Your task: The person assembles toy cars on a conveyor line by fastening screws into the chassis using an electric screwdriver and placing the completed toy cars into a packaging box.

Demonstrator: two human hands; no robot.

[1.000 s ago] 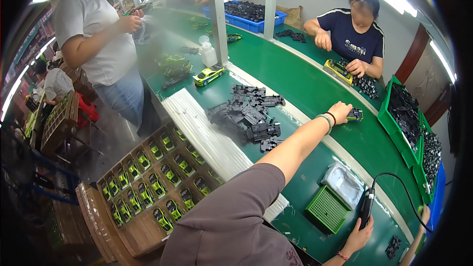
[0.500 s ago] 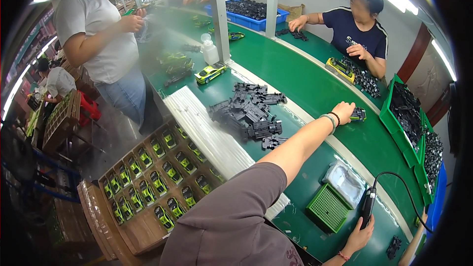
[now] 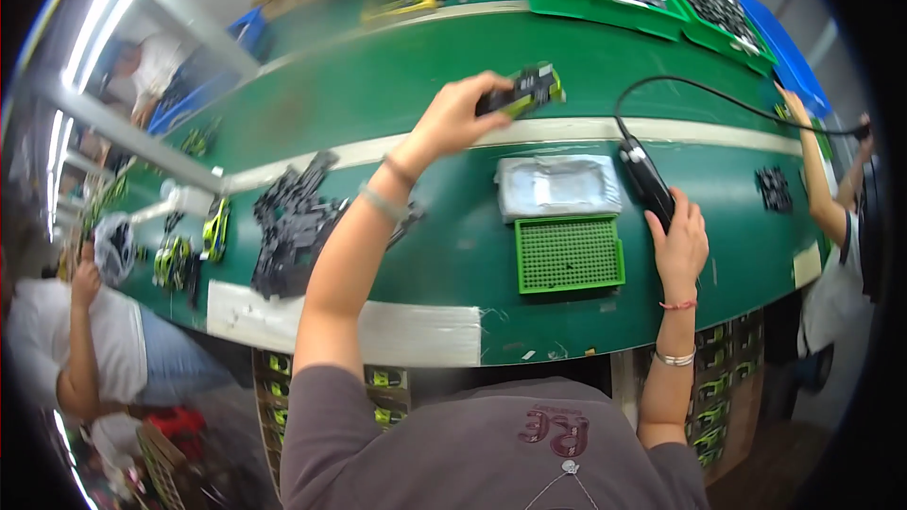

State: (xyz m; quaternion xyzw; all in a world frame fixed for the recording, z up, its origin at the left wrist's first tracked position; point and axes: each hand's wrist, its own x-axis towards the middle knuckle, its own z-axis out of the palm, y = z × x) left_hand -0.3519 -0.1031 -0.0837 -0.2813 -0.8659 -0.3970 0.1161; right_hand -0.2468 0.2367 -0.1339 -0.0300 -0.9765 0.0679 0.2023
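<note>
My left hand (image 3: 457, 119) grips a toy car (image 3: 534, 88) with a black chassis and lime-green body, lifted over the green bench. Its black side faces up. My right hand (image 3: 682, 244) is wrapped around the lower part of a black electric screwdriver (image 3: 645, 173), whose cord curves off to the right. Between my hands lies a clear plastic-wrapped tray (image 3: 559, 185), with a green perforated basket (image 3: 619, 269) just nearer to me. Left of my left forearm is a heap of black car chassis (image 3: 295, 217).
Green bins (image 3: 605, 2) of small dark parts stand at the far side. A lone black chassis (image 3: 773, 191) lies to the right, near another person's arm (image 3: 818, 178). A white foam strip (image 3: 378, 331) lines the near edge. Finished-looking green cars (image 3: 215, 229) sit at left.
My view has swung to the right. My left hand has brought the toy car from the far strip of the bench back toward me. The right hand still holds the screwdriver.
</note>
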